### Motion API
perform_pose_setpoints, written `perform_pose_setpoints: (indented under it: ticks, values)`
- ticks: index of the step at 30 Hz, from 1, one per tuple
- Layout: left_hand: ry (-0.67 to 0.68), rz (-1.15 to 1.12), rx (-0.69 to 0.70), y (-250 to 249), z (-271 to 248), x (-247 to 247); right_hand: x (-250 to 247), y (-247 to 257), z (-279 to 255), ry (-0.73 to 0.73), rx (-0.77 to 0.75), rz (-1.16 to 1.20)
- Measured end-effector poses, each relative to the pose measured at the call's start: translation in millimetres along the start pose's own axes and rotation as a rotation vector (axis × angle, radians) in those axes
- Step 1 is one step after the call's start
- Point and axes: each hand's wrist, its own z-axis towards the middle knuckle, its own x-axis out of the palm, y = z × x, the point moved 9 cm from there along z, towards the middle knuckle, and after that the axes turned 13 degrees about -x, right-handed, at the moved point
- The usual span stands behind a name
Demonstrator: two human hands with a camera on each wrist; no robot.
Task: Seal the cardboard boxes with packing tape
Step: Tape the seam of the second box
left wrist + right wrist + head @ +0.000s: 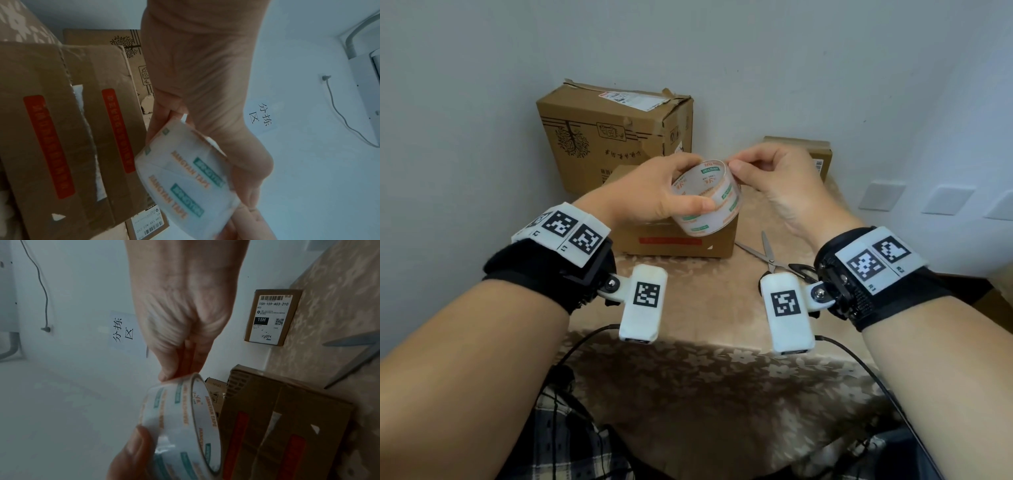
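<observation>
Both forearms are bare. Each wrist wears a black strap topped by a white plate printed with black square code markers; the right wrist's plate shows small labels under its markers. A white box-shaped camera with one marker hangs from a screwed bracket at each wrist, and thin black cables trail from them. Plaid cloth shows at lower left.

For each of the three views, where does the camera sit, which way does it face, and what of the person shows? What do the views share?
Head: on the head, looking down at the table; both forearms, left hand, right hand.
Left wrist: along the left palm toward the tape roll and the red-striped box.
Right wrist: along the right palm toward the roll; scissors beside.
Shared: the roll, the red-striped box and the barcode-labelled small box show in all.
</observation>
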Motion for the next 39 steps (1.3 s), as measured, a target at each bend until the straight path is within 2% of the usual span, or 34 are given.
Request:
perform_pose_setpoints:
  ticks: [3, 9, 11, 13, 16, 17, 18, 21, 23, 30, 35, 39]
  values:
    - [0.039, -0.001, -0.014, -0.8, -1.3, 4.3, 1.3, 1.7, -0.6, 0.039, -0.003, -0.032]
    - [0.035, 0.024, -0.033, 6.6, 6.2, 4.4, 17.2, 4.2, -0.2, 0.223, -0.041, -0.451]
    - [0.023, 0.007, -0.046, 8.9, 7.1, 2.9, 18.3, 5.2, 0.4, 0.262, -0.045, -0.521]
    - [0.009, 0.001, -0.070, 15.4, 6.7, -1.1, 9.9, 3.9, 2.1, 0.212, -0.013, -0.440]
    - [-0.009, 0.028, -0.106, 30.4, 5.4, -8.5, -20.1, 6.9, 8.0, -0.033, 0.014, -0.165]
    - [-0.014, 0.011, -0.111, 32.8, 4.0, -10.9, -25.9, 7.5, 8.7, -0.070, 0.015, -0.104]
    - [-0.018, -0.013, -0.118, 33.7, 3.1, -12.7, -26.2, 6.5, 7.8, -0.057, 0.026, -0.087]
    - [-0.016, -0.061, -0.113, 29.5, 1.8, -13.3, -5.3, -6.4, -1.6, 0.108, 0.096, -0.155]
    - [0.005, -0.051, -0.105, 26.9, 2.1, -9.1, 8.3, -7.6, -6.3, 0.146, 0.099, -0.165]
    - [0.003, -0.020, -0.090, 21.6, 3.3, -5.9, 18.7, 2.8, -6.1, 0.128, 0.049, -0.163]
    - [-0.023, -0.024, -0.075, 18.6, 2.6, -7.8, 12.4, 5.2, -4.7, 0.018, 0.015, -0.163]
    - [-0.032, -0.023, -0.077, 17.5, 1.2, -8.4, 9.7, 6.4, -5.3, -0.007, 0.002, -0.173]
